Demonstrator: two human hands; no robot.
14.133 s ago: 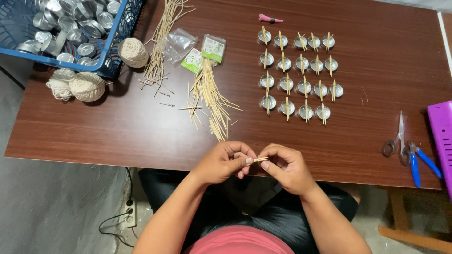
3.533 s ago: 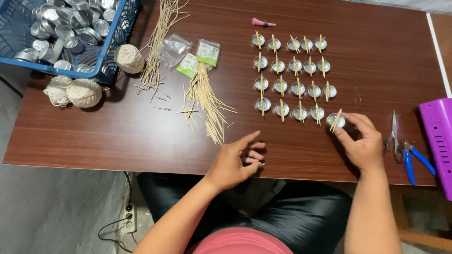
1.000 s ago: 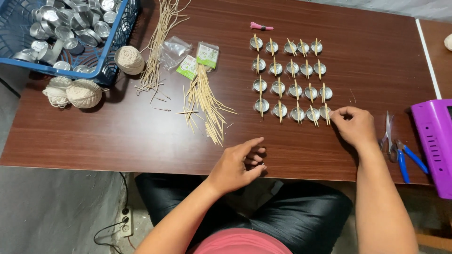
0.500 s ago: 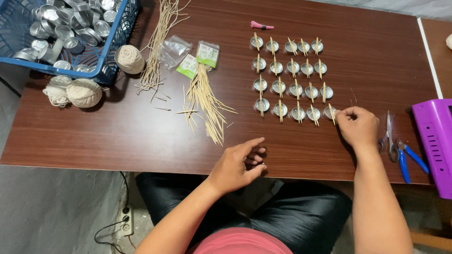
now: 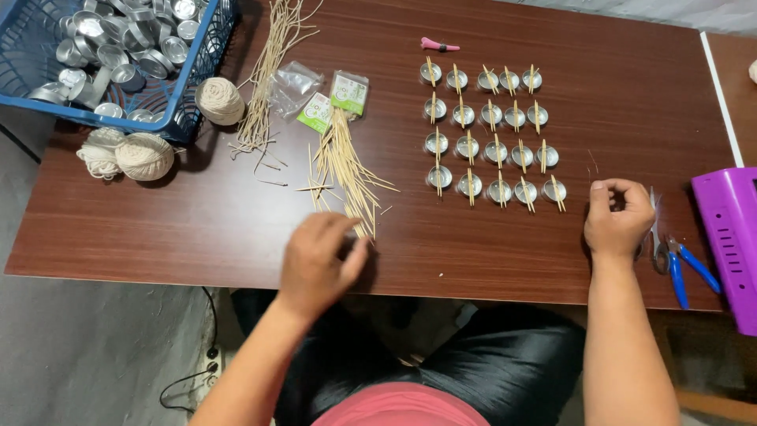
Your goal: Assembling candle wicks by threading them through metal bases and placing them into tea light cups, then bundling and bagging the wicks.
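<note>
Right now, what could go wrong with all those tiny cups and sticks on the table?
The left hand is at the near end of the loose stick pile; a quick grab could scatter sticks off the table edge.
The right hand rests close to the last cup in the rows of small metal cups; a bump might knock the sticks balanced across them.

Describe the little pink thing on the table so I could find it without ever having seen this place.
Start at the brown wooden table and find the grid of small metal cups with sticks laid across them. Just above the grid's top left corner, toward the far edge, lies the pink object, small and elongated with a dark tip. It is the only pink thing there, and it lies apart from the cups.
</note>
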